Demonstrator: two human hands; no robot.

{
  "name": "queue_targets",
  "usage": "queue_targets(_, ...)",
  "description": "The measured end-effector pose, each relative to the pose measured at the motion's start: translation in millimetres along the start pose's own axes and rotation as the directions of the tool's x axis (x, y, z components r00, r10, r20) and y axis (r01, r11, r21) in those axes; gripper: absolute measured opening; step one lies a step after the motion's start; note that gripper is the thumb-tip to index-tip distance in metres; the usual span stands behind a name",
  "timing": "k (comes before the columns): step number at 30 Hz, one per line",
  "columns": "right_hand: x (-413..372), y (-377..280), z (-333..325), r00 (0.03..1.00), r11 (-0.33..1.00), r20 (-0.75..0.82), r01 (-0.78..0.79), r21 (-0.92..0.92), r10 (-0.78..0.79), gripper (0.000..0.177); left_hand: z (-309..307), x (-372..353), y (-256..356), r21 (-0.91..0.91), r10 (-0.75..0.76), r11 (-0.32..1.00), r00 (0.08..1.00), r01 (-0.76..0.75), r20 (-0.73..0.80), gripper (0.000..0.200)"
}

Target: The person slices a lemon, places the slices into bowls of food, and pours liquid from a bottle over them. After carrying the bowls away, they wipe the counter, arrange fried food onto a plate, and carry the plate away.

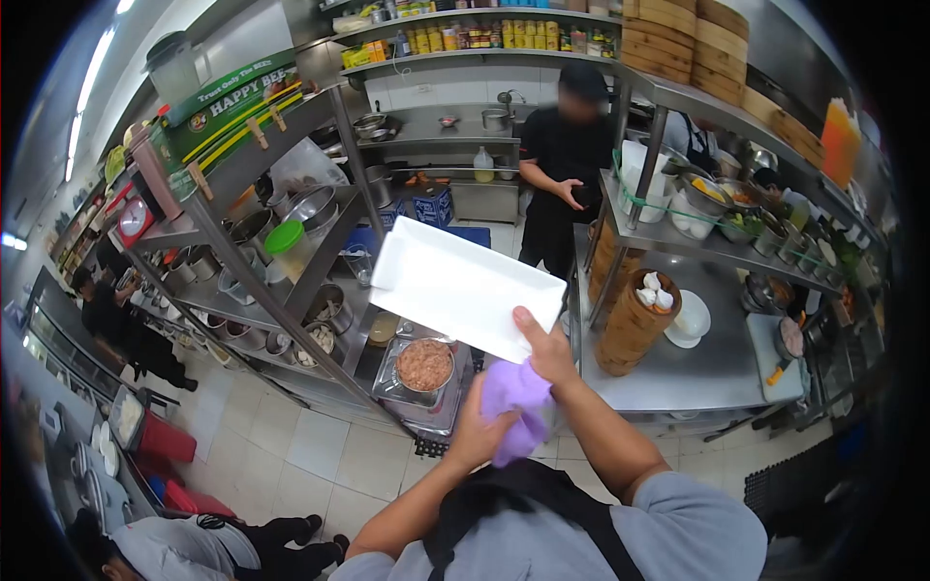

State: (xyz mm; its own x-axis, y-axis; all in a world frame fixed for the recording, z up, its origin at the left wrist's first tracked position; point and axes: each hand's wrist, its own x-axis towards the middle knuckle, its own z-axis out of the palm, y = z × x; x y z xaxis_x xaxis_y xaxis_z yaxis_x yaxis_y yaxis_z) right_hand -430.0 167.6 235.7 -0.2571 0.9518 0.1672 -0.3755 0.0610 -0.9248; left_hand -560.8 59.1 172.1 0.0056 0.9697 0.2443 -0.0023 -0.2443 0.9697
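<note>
My right hand (545,351) grips a white rectangular plate (455,290) by its near right corner, the thumb lying on its upper face. The plate is tilted and held up in front of me. A purple cloth (516,402) is bunched in my left hand (479,426), just below the right wrist, and its upper part reaches up to the plate's near edge. The right fingers under the plate are hidden. Beyond the left hand stands a metal bowl of minced meat (424,366).
A metal shelf rack (266,290) with pots and containers rises on the left. To the right, a steel counter (668,378) carries stacked bamboo steamers (628,334), white dishes (689,319) and a cutting board (775,363). A person in black (567,145) stands ahead; another person (184,550) is at lower left.
</note>
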Motion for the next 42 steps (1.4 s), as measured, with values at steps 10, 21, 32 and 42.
queue_targets(10,-29.1,-1.3,3.1,0.963,0.949,0.188,0.231,-0.213,-0.193,0.038,-22.4,67.5,100.3,0.896,0.667,0.291,0.743,-0.334,0.060,0.033)
queue_targets(21,-29.5,-25.0,-20.1,0.986,0.985,0.099,0.140,-0.096,-0.131,0.038,-64.7,122.2,110.7,0.969,0.759,0.232,0.640,-0.088,-0.124,0.025)
queue_targets(32,-11.6,5.4,-57.8,0.977,0.980,-0.072,0.197,-0.041,-0.200,0.039,17.0,106.8,72.3,0.926,0.572,0.331,0.819,-0.184,-0.041,0.020)
queue_targets(42,-2.0,57.3,-123.2,0.994,0.994,-0.049,0.104,0.027,-0.102,0.039,85.8,74.5,49.8,0.724,0.150,0.618,0.950,-0.306,0.274,0.018)
